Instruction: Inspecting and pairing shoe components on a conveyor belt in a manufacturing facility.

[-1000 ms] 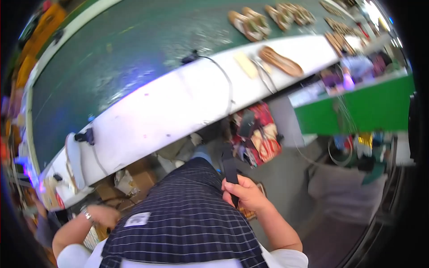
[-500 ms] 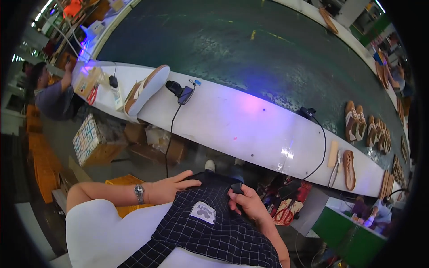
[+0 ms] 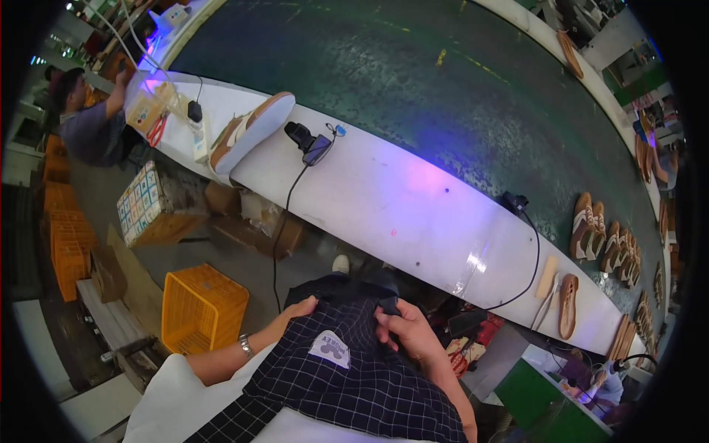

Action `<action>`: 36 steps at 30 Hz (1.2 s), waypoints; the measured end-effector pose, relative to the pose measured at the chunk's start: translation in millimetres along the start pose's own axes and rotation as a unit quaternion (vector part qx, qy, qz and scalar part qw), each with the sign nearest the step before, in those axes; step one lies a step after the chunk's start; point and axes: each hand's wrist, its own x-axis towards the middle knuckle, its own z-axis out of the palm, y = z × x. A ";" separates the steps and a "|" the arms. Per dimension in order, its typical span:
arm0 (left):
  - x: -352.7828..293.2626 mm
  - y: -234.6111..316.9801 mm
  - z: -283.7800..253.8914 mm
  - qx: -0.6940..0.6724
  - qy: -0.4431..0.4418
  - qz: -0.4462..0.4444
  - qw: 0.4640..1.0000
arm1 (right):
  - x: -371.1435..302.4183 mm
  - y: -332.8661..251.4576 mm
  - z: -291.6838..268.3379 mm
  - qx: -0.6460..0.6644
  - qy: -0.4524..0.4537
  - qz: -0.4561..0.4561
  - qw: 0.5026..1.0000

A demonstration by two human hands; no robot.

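Note:
A dark checked apron with a pale patch covers my front. At its upper left edge my left hand is closed on the cloth, its fingertips mostly hidden. My right hand, on the apron's right side, pinches a small black block-shaped object between thumb and fingers. Beyond my hands, a brown and white shoe lies tipped on the white ledge, its pale sole facing right. Next to it rests a black device with a cable.
Brown shoes stand in pairs on the green belt. A tan sole and metal tweezers lie at the ledge's right. Below left are a yellow crate and a patterned box. A co-worker sits far left.
My left hand has gone from spread fingers over the apron to closed at its edge. My right hand still holds the black object. The view has shifted, showing more of the yellow crate.

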 end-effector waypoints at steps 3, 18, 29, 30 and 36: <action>4.7 46.4 58.1 0.098 -0.047 0.047 0.993 | 2.1 -4.5 -5.4 0.014 -0.004 -0.013 1.000; 48.7 118.5 151.6 0.224 -0.204 0.048 0.952 | -17.2 -28.0 -27.5 0.078 0.031 -0.103 0.991; 74.0 62.0 173.4 0.474 -0.178 0.046 0.861 | -20.8 -16.9 -33.3 0.254 0.095 -0.122 0.955; 71.7 58.6 174.6 0.470 -0.180 0.045 0.863 | -21.7 -15.8 -32.8 0.300 0.097 -0.123 0.941; 61.6 45.9 141.9 0.550 -0.191 0.299 0.756 | -20.8 -13.4 -19.2 0.270 0.192 -0.185 0.925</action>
